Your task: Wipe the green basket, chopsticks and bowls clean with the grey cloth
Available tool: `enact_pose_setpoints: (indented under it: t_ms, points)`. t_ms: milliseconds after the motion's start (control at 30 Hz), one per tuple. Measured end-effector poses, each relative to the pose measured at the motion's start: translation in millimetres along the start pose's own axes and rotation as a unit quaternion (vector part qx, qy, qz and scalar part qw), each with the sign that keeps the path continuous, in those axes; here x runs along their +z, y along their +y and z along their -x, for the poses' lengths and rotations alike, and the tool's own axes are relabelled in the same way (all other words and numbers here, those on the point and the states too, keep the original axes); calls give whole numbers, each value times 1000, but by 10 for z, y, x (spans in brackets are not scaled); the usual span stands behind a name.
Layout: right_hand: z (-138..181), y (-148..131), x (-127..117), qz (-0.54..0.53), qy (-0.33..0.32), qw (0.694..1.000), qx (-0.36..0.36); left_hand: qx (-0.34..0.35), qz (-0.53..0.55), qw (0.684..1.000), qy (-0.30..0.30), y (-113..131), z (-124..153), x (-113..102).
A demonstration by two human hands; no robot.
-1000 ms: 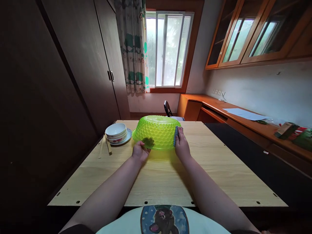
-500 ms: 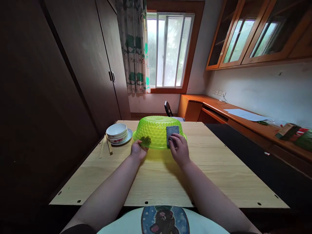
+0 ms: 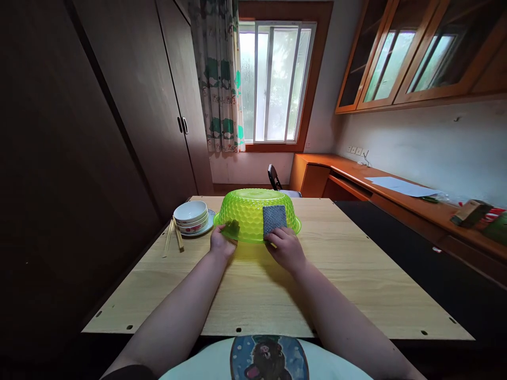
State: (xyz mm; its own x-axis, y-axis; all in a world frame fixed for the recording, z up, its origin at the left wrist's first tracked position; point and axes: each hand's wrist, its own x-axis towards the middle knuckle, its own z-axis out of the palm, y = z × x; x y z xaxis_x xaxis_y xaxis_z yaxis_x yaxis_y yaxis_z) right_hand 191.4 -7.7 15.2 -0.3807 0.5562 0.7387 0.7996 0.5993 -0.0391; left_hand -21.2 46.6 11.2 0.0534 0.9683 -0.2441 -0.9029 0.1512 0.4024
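A translucent green plastic basin (image 3: 249, 211) with a dimpled wall is turned upside down above the wooden table (image 3: 253, 295). My left hand (image 3: 222, 241) grips its rim at the near left; the fingers show dark through the plastic from beneath. In my right hand (image 3: 285, 247) is a grey scouring pad (image 3: 274, 219), pressed flat against the basin's near wall, right of its middle. The pad's lower edge is hidden behind my fingers.
Left of the basin, several stacked bowls (image 3: 190, 212) stand on a plate (image 3: 209, 226). Wooden chopsticks (image 3: 178, 236) lean beside them. A chair (image 3: 273, 177) stands beyond the table; a desk (image 3: 348, 171) with papers runs along the right wall.
My right hand and the scouring pad have slid a little left along the basin's wall. The basin and my left hand have shifted slightly left too.
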Motion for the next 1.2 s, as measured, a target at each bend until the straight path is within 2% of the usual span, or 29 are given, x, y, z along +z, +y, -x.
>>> enact_pose_setpoints:
  t_ms: [167, 267, 333, 433, 500, 567, 700, 833, 933, 1000, 1133, 1200]
  points:
    - [33, -46, 44, -11, 28, 1000, 7, -21, -56, 995, -85, -233, 173, 20]
    - [47, -100, 51, -29, 31, 999, 18, -59, -123, 975, -176, -445, 275, -26]
    - [47, -137, 40, -48, 17, 999, 6, -82, -166, 960, -211, -551, 301, -71]
    - [38, -184, 4, -92, -12, 996, -20, -89, -190, 956, -203, -608, 279, -125]
    - [32, -202, -15, -114, -18, 993, -7, -78, -194, 960, -186, -589, 250, -138]
    - [28, -196, -16, -119, -11, 992, 27, -69, -195, 961, -183, -554, 232, -133]
    - [16, -93, 21, -97, 30, 988, 114, -68, -174, 959, -214, -497, 241, -107]
    - [-3, 63, 35, -87, 87, 971, 204, -71, -157, 961, -216, -463, 252, -109]
    - [-12, 111, 15, -86, 118, 959, 242, -73, -155, 961, -215, -452, 244, -123]
    - [-14, 84, -8, -87, 117, 962, 232, -72, -157, 962, -214, -457, 236, -132]
    - [-12, -50, -45, -81, 20, 992, 91, -69, -165, 961, -210, -488, 222, -149]
    - [-8, -96, -44, -84, -12, 995, 51, -65, -171, 960, -213, -498, 214, -160]
